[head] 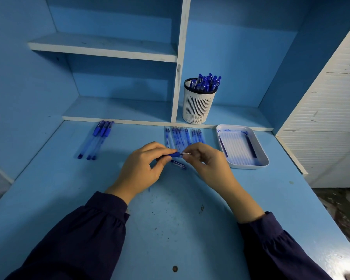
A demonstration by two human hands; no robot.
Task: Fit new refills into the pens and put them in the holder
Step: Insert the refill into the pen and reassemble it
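Head view: left hand (138, 168) pinches a pen (175, 155) by its barrel, right hand (205, 161) closed on its tip end, above the desk (170, 219). Holder (198, 104) already holds many pens; three pens (96, 141) and a row of refills (182, 136) lie waiting, so probably well past halfway.

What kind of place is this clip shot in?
Probably a study desk used for pen assembly: a blue desk with built-in shelves, a white holder full of pens, and a tray.

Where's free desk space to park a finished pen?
Bare: desk left of the left hand, below the three pens; also between the sleeves. Crowded: refills, tray and holder behind the right hand.
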